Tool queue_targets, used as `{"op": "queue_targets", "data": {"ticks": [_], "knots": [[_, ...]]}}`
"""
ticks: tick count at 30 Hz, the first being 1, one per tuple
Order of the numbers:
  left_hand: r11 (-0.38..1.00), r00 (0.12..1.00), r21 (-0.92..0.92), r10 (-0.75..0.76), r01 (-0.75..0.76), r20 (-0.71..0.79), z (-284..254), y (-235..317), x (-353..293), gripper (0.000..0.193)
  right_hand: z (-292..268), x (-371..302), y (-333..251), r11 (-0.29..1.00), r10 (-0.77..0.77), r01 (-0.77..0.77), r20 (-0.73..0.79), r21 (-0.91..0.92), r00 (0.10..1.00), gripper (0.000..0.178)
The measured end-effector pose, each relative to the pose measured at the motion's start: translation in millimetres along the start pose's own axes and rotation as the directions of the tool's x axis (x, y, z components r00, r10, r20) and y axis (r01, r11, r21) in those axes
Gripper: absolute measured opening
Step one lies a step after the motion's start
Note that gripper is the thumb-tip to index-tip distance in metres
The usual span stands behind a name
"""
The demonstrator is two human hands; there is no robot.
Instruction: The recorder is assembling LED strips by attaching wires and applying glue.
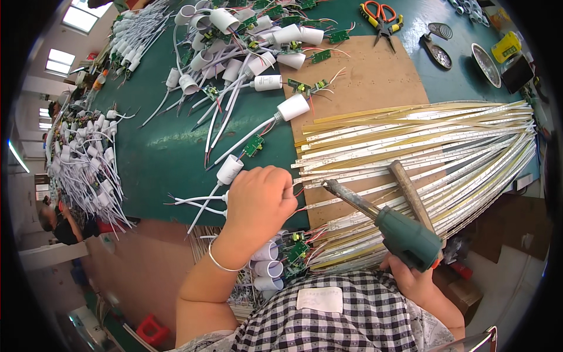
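My right hand (409,277) grips a dark green soldering gun (407,236) from below. Its metal tip points left, over the ends of the white and yellow LED strips (358,141) and close to my left hand (262,192). That hand is closed, knuckles up, at the left ends of the strips; its fingertips and whatever they pinch are hidden. Thin red wires show just right of it. Beside its wrist lies a white lamp socket (229,169) with a white cable and a small green circuit board (253,145).
Piled white sockets with circuit boards (234,64) cover the far table; another heap (88,152) lies left. A wooden bar (413,196) crosses the strips. Pliers (384,26), a metal dish (486,66) and a yellow bottle (506,47) sit far right. Another person (64,223) works at left.
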State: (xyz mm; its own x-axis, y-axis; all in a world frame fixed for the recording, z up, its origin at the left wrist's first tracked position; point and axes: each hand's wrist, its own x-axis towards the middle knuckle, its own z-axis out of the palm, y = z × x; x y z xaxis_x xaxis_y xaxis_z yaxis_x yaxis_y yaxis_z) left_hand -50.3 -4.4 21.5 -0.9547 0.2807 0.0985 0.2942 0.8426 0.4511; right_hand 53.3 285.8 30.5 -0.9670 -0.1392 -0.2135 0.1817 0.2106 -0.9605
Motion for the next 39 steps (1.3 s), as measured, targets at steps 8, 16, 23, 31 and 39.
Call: {"op": "queue_targets", "data": {"ticks": [8,16,23,31,39], "knots": [[0.983,0.997,-0.174,0.055,-0.063,-0.048,3,-5,0,0.010,0,1,0,1.000,0.000,0.001,0.012,-0.027,1.000,0.026],[0.992,0.998,-0.110,0.063,-0.064,-0.012,4,-1,6,0.009,-1,0,4,1.000,-0.014,0.015,0.036,-0.024,0.999,0.027],[0.991,0.996,-0.101,0.087,-0.087,-0.011,11,2,10,0.014,0,-1,2,1.000,0.017,-0.017,0.032,0.008,0.999,0.026],[0.986,0.985,0.039,0.165,-0.163,-0.048,16,1,8,0.016,0,-2,-2,0.995,0.093,-0.092,0.024,-0.042,0.995,0.024],[0.985,0.982,0.025,0.174,-0.173,-0.069,16,-1,6,0.018,4,1,-7,0.991,0.102,-0.094,0.069,-0.099,0.992,0.022]]}}
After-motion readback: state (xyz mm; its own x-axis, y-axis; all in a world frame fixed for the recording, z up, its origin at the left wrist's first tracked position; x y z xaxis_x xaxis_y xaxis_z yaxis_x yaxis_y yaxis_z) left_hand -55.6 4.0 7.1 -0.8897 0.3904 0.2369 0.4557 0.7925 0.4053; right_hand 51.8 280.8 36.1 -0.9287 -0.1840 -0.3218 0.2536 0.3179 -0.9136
